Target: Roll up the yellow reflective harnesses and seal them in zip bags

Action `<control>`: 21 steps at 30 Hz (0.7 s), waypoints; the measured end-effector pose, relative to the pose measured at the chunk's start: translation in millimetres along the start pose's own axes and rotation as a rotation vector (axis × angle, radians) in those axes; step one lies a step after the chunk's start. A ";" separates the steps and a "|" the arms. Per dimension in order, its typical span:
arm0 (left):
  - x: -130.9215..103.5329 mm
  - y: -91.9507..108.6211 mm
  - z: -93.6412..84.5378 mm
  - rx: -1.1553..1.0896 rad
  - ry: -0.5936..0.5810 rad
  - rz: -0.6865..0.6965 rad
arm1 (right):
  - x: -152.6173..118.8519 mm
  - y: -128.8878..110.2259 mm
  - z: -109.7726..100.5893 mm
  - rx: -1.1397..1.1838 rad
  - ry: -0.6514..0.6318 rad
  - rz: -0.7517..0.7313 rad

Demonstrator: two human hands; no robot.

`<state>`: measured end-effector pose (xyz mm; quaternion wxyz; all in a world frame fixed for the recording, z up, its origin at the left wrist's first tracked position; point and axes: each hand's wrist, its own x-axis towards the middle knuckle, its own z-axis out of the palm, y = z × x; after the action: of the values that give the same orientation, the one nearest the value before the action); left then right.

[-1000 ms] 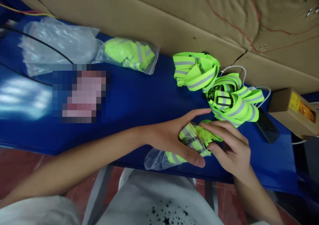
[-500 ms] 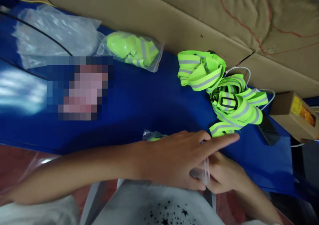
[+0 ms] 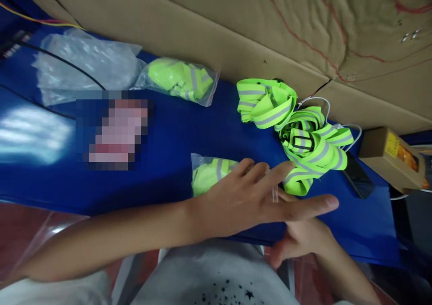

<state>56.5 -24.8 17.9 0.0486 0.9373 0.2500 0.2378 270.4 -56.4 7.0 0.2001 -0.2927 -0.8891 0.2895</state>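
Where two black cables (image 3: 67, 62) cross the left end of the blue bench (image 3: 175, 136), one pile of clear plastic bags (image 3: 89, 64) lies at the rear; its number of sheets cannot be counted. One pink item (image 3: 118, 132), pixelated, lies in front. Next, one filled bag (image 3: 182, 80) holds a yellow-green strap with grey stripes. A second filled bag (image 3: 207, 177) lies near the front edge, partly beneath the left hand (image 3: 236, 201). Two hands are present: the left has its fingers spread, one pointing right; the right hand (image 3: 303, 235) sits partly behind it. Whether either grips the bag cannot be told. Two heaps of loose straps (image 3: 313, 150) adjoin at the rear. One black phone (image 3: 357, 175) and one cardboard box (image 3: 376, 156) complete the right end.
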 end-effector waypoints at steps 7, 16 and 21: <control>4.9 17.5 7.5 -0.162 -0.130 0.032 | 6.7 -1.9 11.7 -0.090 0.009 0.002; 12.9 -50.7 -37.8 -0.714 -0.338 -0.227 | 15.4 -3.2 -3.4 -0.076 0.024 -0.076; 6.8 -57.6 -5.6 -1.091 -0.407 -0.387 | 6.0 12.0 -6.3 0.069 0.294 -0.055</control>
<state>33.4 28.5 13.5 0.6105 0.7416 0.2436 0.1344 274.1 -42.1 5.3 0.3459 -0.3005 -0.8474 0.2683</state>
